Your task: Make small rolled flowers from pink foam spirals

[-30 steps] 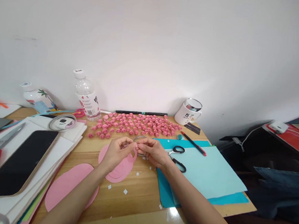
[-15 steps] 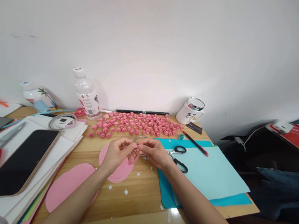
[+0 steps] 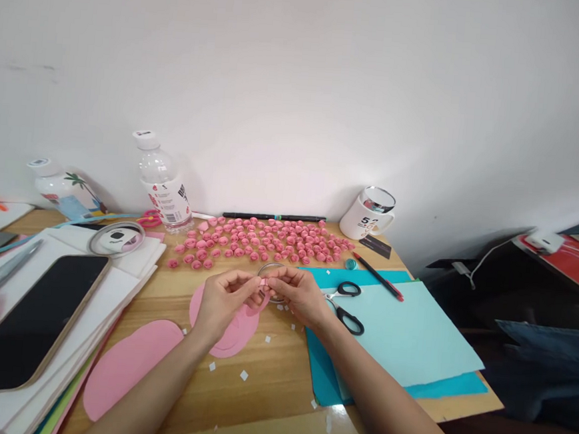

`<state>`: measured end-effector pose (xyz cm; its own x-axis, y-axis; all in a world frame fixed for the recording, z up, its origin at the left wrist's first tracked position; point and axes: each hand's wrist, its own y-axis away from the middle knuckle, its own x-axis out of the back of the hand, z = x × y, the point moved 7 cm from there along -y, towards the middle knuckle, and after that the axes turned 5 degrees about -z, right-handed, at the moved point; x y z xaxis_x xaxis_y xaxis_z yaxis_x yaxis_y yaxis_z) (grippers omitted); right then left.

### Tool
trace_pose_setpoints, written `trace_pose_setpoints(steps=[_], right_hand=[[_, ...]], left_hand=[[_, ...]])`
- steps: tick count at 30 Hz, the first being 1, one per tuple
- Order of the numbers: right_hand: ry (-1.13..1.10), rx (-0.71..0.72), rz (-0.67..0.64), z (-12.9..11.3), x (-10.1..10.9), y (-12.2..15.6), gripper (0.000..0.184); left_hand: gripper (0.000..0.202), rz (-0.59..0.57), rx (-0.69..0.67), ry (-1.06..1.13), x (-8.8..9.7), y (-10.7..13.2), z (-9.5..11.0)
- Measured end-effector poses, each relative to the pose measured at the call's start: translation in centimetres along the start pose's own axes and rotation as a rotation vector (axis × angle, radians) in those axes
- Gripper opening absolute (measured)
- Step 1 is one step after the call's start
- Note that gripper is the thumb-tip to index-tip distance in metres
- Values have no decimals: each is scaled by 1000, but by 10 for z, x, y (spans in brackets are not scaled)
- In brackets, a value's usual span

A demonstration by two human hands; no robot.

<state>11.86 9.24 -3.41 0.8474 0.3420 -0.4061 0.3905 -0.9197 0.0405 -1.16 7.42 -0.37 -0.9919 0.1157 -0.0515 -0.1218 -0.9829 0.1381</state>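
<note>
My left hand (image 3: pixel 223 299) and my right hand (image 3: pixel 299 295) meet above the wooden table (image 3: pixel 267 369), fingertips pinched together on a small pink paper strip (image 3: pixel 263 283). The strip runs down from a pink spiral-cut paper circle (image 3: pixel 233 333) lying under my left hand. A clear tape ring (image 3: pixel 270 270) lies just behind my fingers. Beyond it, several small pink paper roses (image 3: pixel 268 239) are spread in rows across the table.
Black-handled scissors (image 3: pixel 347 308) lie on light blue paper sheets (image 3: pixel 405 333) to the right, with a red pencil (image 3: pixel 378 275) and a white mug (image 3: pixel 370 216) behind. On the left lie a pink oval (image 3: pixel 127 365), a phone (image 3: pixel 30 324) on white sheets, a tape roll (image 3: pixel 116 238) and a water bottle (image 3: pixel 162 183).
Both hands stay pinched on the pink strip with small finger shifts. The view has turned slightly, so things on the left sit a little further left.
</note>
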Motion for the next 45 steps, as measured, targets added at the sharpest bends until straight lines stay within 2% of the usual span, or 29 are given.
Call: trace_pose_setpoints(steps=[8,13,18,24,29,36,45], right_hand=[[60,35,60,-8,-3,3,16],[59,34,114,-6,2,3,17],[9,-19,94,-2,3,2,24],[-42,-11,129,-4,5,4,19],[-42,16,152,-7,6,4,18],[16,-17,163,-7,7,3,20],[-1,37,149,-11,6,5,17]], left_hand=[[16,-21,33,-10,-4,4,3],[17,-20,20,-17,-4,3,3],[22,4,18,1,-1,1,2],[22,-62,-37,-22,-3,1,4],[21,-68,-34,-74,-4,2,5],[20,26,-18,5,2,0,4],[19,-41,18,9,-3,0,-2]])
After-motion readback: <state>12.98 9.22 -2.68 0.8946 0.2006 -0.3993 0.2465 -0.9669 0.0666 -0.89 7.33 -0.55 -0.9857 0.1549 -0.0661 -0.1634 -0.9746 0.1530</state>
